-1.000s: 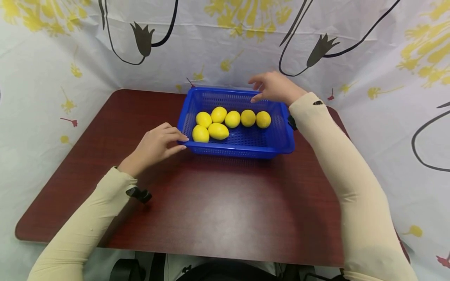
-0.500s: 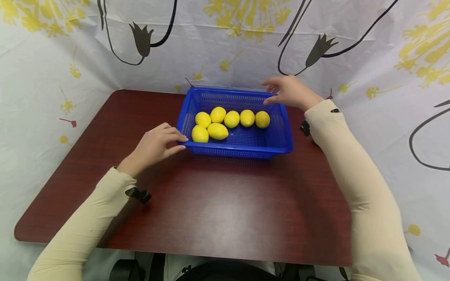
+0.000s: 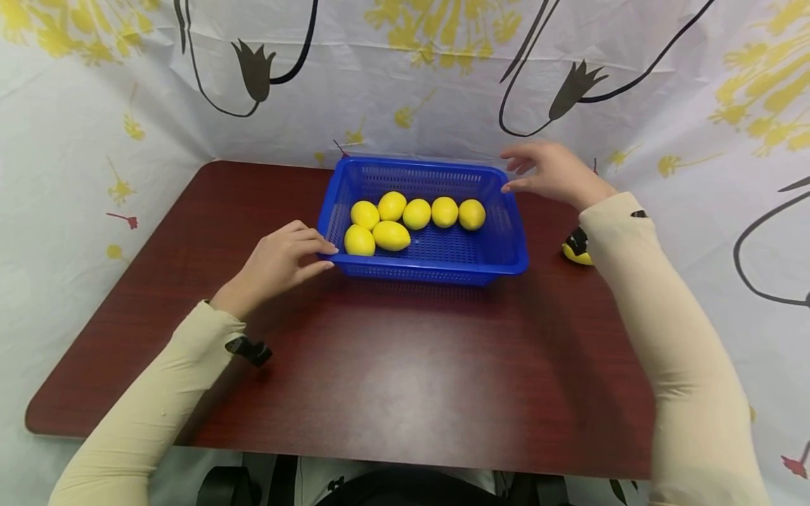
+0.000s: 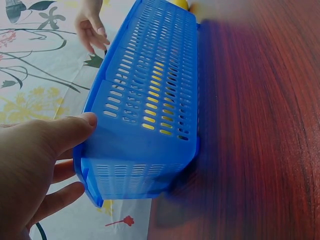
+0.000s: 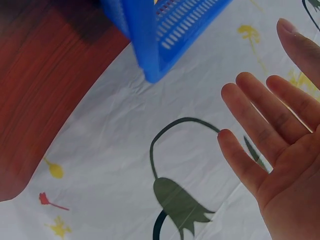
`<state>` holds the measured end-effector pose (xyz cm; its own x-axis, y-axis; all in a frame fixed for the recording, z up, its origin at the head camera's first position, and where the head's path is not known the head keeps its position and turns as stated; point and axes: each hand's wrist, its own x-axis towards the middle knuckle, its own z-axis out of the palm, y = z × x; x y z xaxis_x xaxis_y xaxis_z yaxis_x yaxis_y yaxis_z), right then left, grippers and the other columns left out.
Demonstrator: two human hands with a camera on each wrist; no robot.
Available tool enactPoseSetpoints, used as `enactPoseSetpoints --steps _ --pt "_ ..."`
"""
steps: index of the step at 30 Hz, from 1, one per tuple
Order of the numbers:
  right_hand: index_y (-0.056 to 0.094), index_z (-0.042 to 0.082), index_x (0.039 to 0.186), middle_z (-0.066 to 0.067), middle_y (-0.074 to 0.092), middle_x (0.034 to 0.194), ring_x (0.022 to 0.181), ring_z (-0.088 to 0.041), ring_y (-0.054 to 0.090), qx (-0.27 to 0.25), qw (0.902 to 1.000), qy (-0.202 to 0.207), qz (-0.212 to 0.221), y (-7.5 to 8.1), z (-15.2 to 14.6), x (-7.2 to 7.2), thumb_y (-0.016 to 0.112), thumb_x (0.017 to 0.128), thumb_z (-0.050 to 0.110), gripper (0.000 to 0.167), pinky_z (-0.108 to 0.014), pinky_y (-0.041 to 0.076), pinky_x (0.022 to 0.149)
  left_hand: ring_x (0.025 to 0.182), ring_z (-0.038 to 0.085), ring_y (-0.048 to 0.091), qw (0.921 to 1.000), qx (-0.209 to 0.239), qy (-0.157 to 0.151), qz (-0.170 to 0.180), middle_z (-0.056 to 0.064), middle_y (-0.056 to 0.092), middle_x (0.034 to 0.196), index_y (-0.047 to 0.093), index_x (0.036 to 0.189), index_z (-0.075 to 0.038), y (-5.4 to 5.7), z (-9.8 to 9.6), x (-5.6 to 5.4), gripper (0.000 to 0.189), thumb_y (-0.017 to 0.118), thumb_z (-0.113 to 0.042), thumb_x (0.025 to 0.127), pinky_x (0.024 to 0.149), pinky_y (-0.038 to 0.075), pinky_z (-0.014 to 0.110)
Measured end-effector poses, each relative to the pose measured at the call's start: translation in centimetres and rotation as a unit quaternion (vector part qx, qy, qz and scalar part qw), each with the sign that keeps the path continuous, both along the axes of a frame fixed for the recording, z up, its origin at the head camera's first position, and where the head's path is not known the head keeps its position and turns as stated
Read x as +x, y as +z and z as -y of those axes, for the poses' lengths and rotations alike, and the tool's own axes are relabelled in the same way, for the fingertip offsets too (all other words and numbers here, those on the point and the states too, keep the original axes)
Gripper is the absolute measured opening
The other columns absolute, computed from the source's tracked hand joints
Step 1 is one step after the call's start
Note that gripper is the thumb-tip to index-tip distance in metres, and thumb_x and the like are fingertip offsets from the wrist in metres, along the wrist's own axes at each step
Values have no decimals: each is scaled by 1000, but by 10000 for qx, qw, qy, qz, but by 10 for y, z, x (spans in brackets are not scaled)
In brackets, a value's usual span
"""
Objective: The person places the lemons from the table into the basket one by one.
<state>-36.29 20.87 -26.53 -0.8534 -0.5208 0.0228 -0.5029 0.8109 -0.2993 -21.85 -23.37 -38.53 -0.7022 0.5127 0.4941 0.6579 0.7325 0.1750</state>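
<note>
A blue plastic basket (image 3: 430,268) stands at the back of the table, with several yellow lemons (image 3: 391,236) lying inside. At its front left corner my left hand (image 3: 278,263) holds the rim, thumb in front and fingers over the edge; the left wrist view shows the thumb (image 4: 75,130) against the basket's outer wall. My right hand (image 3: 557,172) hovers above the basket's back right corner, holding nothing. Its fingers are spread and relaxed in the right wrist view. One more lemon (image 3: 579,257) lies on the table right of the basket, partly hidden by the right wrist camera.
The dark red wooden table (image 3: 392,393) has rounded corners. A white cloth (image 3: 405,91) printed with flowers hangs behind and beside it. Small black cameras (image 3: 249,349) sit on both wrists.
My right hand has moved right, from over the basket's back part to its right corner, uncovering the lemon on the table. The left hand and basket have stayed nearly still.
</note>
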Motion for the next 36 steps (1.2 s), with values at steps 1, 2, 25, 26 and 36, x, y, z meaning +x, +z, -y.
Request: enactPoseSetpoints --steps 1,2,25,26,36 --pt "52 11 143 -22 66 126 118 -38 61 -18 10000 -22 -22 -1 -3 0 75 88 30 63 -55 44 102 91 16 57 10000 -1 -2 1 -3 75 98 78 102 -18 0 0 0 23 80 -30 83 72 55 34" --pt "52 10 143 -22 66 126 118 -38 61 -26 10000 -44 -34 -2 -6 0 75 88 31 63 -55 44 102 91 17 57 10000 -5 0 -2 -3 75 98 78 102 -18 0 0 0 23 80 -30 83 72 55 34" --pt "50 10 144 -24 62 131 119 -43 57 -212 9977 -634 59 -20 -64 13 73 89 38 65 -59 41 102 90 16 57 10000 28 -64 -51 -3 74 98 78 103 -18 -4 1 -1 24 81 -31 82 72 55 34" --pt "50 10 144 -24 61 131 119 -44 57 -232 9974 -671 77 -21 -66 13 73 89 38 65 -60 41 102 90 16 57 10000 30 -63 -51 -3 74 98 78 103 -18 -4 1 -1 24 81 -31 82 72 55 34" --pt "51 6 143 -25 57 137 121 -47 55 -437 9952 -860 189 -38 -89 10 74 89 34 65 -62 41 101 91 17 57 10000 49 -28 -30 -2 75 99 78 103 -17 -4 1 -1 25 81 -31 83 74 55 34"
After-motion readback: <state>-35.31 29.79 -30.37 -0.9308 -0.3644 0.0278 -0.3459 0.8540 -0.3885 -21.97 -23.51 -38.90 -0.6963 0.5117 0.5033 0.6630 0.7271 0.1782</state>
